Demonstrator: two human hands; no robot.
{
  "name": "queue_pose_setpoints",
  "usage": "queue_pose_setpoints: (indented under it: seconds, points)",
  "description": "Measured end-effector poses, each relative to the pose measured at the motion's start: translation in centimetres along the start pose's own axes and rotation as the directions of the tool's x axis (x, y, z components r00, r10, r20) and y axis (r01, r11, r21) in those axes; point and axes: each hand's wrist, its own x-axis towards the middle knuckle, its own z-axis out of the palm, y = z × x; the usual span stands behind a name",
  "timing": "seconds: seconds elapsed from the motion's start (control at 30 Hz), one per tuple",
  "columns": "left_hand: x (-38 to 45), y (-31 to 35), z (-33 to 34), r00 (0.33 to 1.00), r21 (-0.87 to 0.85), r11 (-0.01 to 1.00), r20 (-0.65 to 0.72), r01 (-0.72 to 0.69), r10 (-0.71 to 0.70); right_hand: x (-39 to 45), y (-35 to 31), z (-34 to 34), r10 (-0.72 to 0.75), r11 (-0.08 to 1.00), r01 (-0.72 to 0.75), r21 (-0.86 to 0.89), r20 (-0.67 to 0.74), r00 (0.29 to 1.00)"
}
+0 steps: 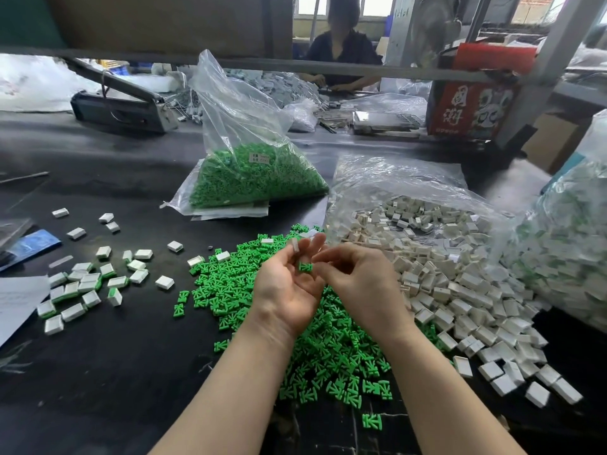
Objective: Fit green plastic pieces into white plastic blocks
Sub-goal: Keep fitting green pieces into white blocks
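The black table (108, 372) carries everything, and places here are told from the loose green heap (328, 339) of small green pieces at its middle. Just right of the green heap, and touching its edge, a wide spill of white blocks (460, 290) pours from an open clear bag (394, 178); farther right stands another clear bag (565, 251) filled with white and green parts. Behind the green heap lies a sealed clear bag of green pieces (256, 178) with a small label. Left of the heap, well apart from it, sits a scattered group of white blocks with green showing in them (78, 290), and past that a white sheet of paper (19, 300) at the table's edge. Far behind the heap, a dark sealing machine (121, 106) rests on the table, a red carton (473, 103) stands to the right of it, and a person in dark clothing (341, 54) sits across the bench. Directly above the heap both hands are raised and meet: the left hand (289, 287), palm up with fingers loosely curled, pinches one white block (295, 248) between thumb and fingertips, while the right hand (358, 277) holds a single green piece (305, 267) in a pinch of thumb and forefinger, just below the white block and apart from it
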Motion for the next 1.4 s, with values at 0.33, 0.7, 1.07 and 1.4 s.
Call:
queue_pose_setpoints:
  seconds: [0.33, 0.7, 1.07, 1.4]
  points:
    - [-0.4, -0.2, 0.7, 0.996, -0.02, 0.999, 0.081, 0.03, -0.028, -0.5, 0.1, 1.1, -0.314, 0.922, 0.288, -0.259, -0.062, 0.948]
    - [-0.4, 0.5, -0.4, 0.875, 0.75, 0.498, 0.223, -0.435, 0.43, 0.6, -0.2, -1.6, 0.282, 0.425, -0.33, 0.843, 0.224, 0.933]
    - [-1.7, 0.3, -0.2, 0.798, 0.801, 0.143, 0.526, -0.581, 0.294, 0.9, 0.3, -2.0, 0.299, 0.417, -0.285, 0.863, 0.165, 0.94]
    - [-1.8, 0.0, -0.3, 0.771, 0.796, 0.06, 0.561, -0.603, 0.302, 0.7, -0.1, -1.4, 0.268, 0.621, -0.185, 0.762, 0.015, 0.963]
